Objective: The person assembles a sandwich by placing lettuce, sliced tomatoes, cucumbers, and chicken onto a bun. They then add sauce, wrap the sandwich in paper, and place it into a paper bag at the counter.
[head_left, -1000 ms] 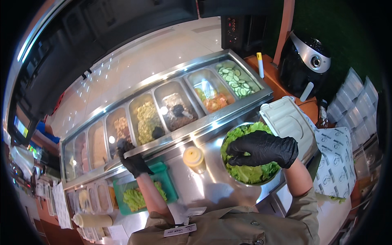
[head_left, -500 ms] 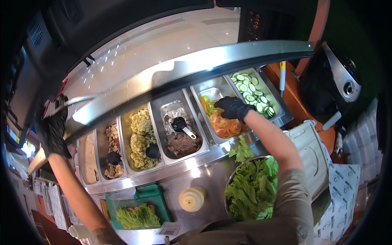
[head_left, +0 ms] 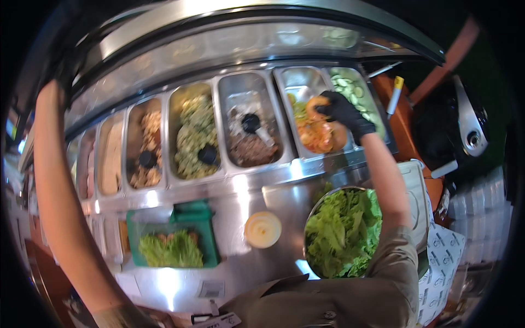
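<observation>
My right hand (head_left: 343,113), in a black glove, pinches tomato slices (head_left: 315,108) over a steel pan of sliced tomatoes (head_left: 316,136) and green pepper pieces. My black-gloved left hand (head_left: 54,68) is raised at the left end of the long metal lid (head_left: 219,12) and appears to hold it up; its fingers are lost in shadow. Below the pans, lettuce covers a filling on a green board (head_left: 210,235). A squeeze bottle (head_left: 262,229) with a pale sauce stands beside it. Lettuce leaves (head_left: 342,235) fill a round metal bowl under my right forearm.
Left of the tomatoes, pans hold brown shredded filling (head_left: 252,150), a pale green mix (head_left: 194,136) and chunky pieces (head_left: 146,175), with black scoops in them. Cucumber slices (head_left: 353,93) lie at the right. A yellow-and-white handle (head_left: 395,95) and a black appliance (head_left: 451,126) stand beyond.
The lid has swung higher, and my left hand has risen with it. My right hand has lifted slightly with tomato slices in its fingers. The view has shifted.
</observation>
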`<state>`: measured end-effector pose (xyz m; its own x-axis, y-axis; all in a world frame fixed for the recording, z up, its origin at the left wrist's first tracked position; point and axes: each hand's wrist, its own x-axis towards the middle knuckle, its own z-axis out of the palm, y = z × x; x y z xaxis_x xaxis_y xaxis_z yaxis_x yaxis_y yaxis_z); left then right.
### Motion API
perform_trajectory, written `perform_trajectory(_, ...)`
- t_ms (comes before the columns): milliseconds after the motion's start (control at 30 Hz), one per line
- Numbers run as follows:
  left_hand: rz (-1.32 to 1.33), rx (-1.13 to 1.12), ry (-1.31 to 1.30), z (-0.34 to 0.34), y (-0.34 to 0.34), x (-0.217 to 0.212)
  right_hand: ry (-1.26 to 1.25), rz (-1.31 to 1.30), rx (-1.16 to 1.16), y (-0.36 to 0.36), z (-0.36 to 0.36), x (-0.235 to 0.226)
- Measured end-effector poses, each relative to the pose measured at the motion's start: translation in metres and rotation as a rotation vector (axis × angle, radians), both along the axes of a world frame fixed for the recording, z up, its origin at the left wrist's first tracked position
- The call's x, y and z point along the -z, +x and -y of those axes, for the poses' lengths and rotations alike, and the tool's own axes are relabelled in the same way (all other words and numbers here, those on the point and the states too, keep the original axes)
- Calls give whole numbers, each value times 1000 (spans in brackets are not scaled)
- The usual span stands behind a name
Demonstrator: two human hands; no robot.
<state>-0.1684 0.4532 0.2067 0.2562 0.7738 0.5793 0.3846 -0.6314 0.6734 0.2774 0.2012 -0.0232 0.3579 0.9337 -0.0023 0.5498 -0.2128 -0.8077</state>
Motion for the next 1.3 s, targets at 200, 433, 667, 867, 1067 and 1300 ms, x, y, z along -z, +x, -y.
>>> perform_trajectory(200, 446, 438, -670, 49, -23, -23, 99, -437, -82, -151, 69, -83)
perform_trajectory(433, 56, 314, -430, 35, -91, 16, -94, -637, -446, -345, 89, -9)
perform_trajectory(667, -250, 220, -231, 9, -133, 59, -99, -247, -330, -453, 49, 126)
perform_trajectory(867, -365, 208, -93, -10, -138, 72, -76, 47, -205, -447, 58, 105)
perform_trajectory(1067, -414, 176, 28, -18, -136, 71, 59, -267, -473, -463, 78, 102)
perform_trajectory(1300, -450, 134, 209, -57, -113, 64, 214, 319, -398, -455, 88, 67)
